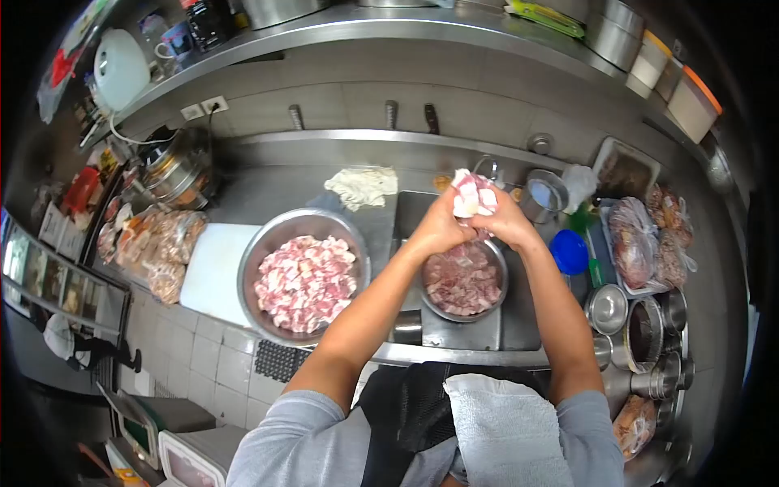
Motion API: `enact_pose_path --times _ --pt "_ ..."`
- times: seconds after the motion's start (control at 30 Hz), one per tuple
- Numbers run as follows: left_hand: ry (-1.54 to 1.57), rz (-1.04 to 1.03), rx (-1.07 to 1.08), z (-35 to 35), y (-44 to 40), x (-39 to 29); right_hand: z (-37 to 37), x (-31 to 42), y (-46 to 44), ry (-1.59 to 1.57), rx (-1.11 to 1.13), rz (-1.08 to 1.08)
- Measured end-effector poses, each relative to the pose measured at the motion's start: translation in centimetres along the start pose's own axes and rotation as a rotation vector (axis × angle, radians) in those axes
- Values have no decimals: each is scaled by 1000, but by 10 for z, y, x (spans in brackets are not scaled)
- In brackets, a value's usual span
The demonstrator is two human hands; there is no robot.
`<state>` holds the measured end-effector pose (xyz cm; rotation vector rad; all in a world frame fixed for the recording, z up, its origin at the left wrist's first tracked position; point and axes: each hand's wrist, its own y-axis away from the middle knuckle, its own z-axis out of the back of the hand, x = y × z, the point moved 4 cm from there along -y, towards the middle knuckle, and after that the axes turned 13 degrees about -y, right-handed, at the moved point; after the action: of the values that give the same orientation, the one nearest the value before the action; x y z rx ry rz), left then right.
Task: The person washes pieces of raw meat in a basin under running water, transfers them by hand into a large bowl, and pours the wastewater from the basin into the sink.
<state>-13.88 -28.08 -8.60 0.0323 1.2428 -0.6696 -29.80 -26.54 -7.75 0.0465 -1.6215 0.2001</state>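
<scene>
My left hand (442, 226) and my right hand (511, 223) are cupped together around a clump of raw cut meat (473, 195), pink with white fat. They hold it over the far side of a round metal bowl (505, 294) standing in the sink (526, 329). Darker, wet-looking meat pieces (461, 282) fill this bowl. To the left, a larger steel bowl (250, 272) contains many pale pink meat chunks (304, 284). Just beyond my hands is the faucet (489, 168), partly hidden by them.
A white cutting board (213, 272) lies left of the large bowl, and a cream cloth (361, 187) behind it. Bagged meat (631, 239), a blue bowl (569, 252) and metal bowls (607, 308) crowd the right side. A steel shelf (406, 26) runs overhead. A person (73, 345) is far left.
</scene>
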Motion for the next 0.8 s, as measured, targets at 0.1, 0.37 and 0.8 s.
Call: enact_pose_path --times 0.1,0.37,0.8 --pt "-5 83 -100 64 30 -8 -68 26 -21 -54 146 38" --pt "-456 509 -139 242 145 47 -222 -13 -86 430 536 146" --pt "-545 405 -347 190 180 49 81 -268 -1 241 187 -487"
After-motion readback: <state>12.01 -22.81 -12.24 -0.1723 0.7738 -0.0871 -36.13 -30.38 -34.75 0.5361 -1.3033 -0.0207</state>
